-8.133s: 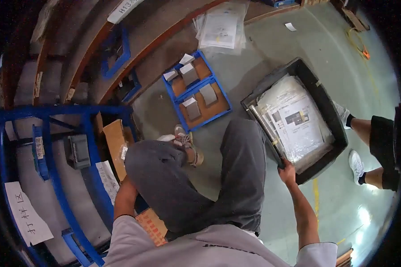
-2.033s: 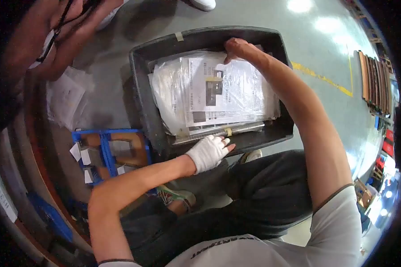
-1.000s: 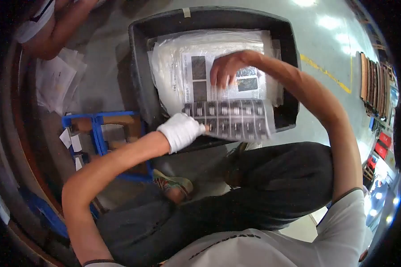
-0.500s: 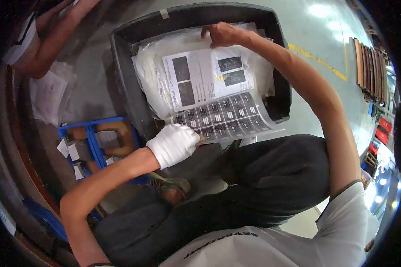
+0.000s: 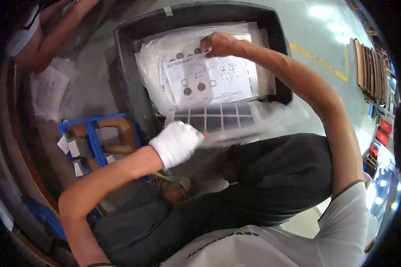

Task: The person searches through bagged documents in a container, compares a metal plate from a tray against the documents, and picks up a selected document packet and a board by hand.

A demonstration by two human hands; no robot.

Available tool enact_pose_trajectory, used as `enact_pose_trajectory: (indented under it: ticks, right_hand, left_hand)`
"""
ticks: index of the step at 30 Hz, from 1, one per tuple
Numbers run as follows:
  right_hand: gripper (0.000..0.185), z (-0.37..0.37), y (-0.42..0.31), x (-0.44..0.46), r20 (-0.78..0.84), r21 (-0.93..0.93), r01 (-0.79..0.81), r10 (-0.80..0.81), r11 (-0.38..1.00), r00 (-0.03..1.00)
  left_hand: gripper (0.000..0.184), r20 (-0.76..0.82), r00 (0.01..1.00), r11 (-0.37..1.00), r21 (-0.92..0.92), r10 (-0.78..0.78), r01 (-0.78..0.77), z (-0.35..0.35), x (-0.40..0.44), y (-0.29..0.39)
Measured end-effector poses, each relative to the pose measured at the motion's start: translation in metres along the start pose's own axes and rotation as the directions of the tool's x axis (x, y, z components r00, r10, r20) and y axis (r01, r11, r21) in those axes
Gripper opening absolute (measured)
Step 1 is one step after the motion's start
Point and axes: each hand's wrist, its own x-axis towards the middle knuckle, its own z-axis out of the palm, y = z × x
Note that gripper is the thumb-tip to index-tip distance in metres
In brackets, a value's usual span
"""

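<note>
Since the frame half a second earlier, the top page (image 5: 229, 73) of the pile (image 5: 149, 75) had changed: it showed round drawings instead of dark rectangles. The sleeved sheets (image 5: 216, 116) lay folded over the 6 o'clock side of the black bin (image 5: 223, 13). In my judgement they were light, flexible and slippery, easy to crease, best taken by the edge. The gloved left hand (image 5: 177, 141) was clamped on their 8 o'clock edge. The bare right hand (image 5: 220, 44) touched the pile at 12 o'clock, fingers curled; whether they pinched a page I could not tell. The page carried large Chinese characters, seemingly beginning 生产; smaller print was unreadable. At 9 o'clock stood a blue tray (image 5: 92, 135), with white slips (image 5: 63, 144) showing no readable writing
</note>
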Motion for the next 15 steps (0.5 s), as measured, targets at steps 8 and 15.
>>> enact_pose_trajectory:
  ticks: [8, 15]
  right_hand:
    - [0.054, 0.029, 0.039, 0.026, 0.006, -0.304, -0.146, 0.156, 0.941, 0.988]
    - [0.028, 0.017, 0.044, 0.020, -0.398, -0.353, -0.043, -0.108, 0.934, 0.911]
  left_hand:
    - [0.022, -0.128, 0.991, 0.994, -0.100, 0.031, -0.044, 0.006, -0.004, 0.015]
    - [0.021, -0.316, 0.948, 0.985, -0.155, 0.025, -0.078, 0.013, -0.003, 0.015]
